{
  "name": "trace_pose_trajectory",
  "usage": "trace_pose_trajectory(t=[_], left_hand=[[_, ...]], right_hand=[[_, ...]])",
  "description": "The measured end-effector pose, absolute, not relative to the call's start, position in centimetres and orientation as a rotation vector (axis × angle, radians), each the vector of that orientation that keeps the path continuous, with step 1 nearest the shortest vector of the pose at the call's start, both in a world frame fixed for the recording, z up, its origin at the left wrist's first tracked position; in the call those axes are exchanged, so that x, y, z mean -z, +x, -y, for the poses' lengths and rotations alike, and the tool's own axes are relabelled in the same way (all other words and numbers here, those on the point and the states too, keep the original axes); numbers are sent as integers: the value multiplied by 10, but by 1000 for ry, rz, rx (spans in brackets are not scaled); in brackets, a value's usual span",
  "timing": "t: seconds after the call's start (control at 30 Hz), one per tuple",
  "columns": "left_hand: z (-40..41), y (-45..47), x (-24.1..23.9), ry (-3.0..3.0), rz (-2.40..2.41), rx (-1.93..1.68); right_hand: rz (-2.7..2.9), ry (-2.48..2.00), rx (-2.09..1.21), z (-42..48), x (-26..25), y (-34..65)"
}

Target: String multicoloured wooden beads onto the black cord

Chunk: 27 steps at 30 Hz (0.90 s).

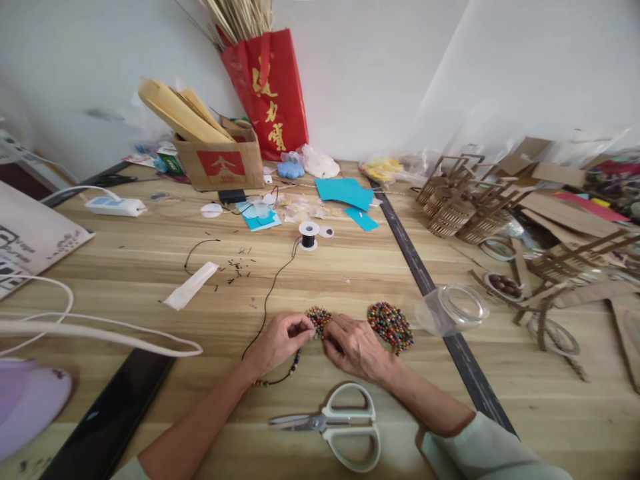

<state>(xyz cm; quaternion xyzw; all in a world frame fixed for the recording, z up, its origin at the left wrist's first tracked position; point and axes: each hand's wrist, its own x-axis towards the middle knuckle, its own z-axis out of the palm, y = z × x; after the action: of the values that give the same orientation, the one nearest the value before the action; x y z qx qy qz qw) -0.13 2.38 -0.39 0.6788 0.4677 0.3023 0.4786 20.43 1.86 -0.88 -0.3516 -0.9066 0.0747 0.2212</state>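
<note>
wooden bench (350, 280) under everything, light colour, with a dark strip across it on the right. my left hand (280, 343) and my right hand (353, 347) meet in the middle of it, on a small beaded piece (319, 317) made of many coloured beads. the fingers of my left hand are pinched together on the left edge of this piece. the fingers of my right hand are bent and closed on its right edge, and the thumb is hidden under the hand.

a black thread (270, 293) goes from my left hand up to a small spool (309, 235), which stands further back on the bench. under my left wrist the same thread makes a loop with some beads on it (296, 362).

just beside my right hand, on its right, lies a bigger beaded disc (391, 325), flat on the bench. near it is a clear plastic lid (453, 308). the scissors (335, 423) with pale handles lie close to me, between my forearms, with the blades to the left. a white paper strip (191, 285) lies to the left, well apart from my hands.
</note>
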Motion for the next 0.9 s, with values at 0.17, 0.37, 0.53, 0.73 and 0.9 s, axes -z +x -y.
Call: trace_pose_trajectory(t=[0.17,0.37,0.53,0.73,0.9], left_hand=[[-25,-1,4,1680,-1138,-734],[-24,-2,3,1694,-1126,-735],[-23,-3,3,1724,-1125,-688],[-21,-2,1,1782,-1135,-655],[-21,-1,-1,1786,-1147,-632]], right_hand=[[2414,-840,-283,-17,12,202],[2306,-803,-449,-18,10,203],[2206,-770,-600,-20,8,204],[2146,-724,-710,-21,9,204],[2156,-693,-762,-22,9,204]])
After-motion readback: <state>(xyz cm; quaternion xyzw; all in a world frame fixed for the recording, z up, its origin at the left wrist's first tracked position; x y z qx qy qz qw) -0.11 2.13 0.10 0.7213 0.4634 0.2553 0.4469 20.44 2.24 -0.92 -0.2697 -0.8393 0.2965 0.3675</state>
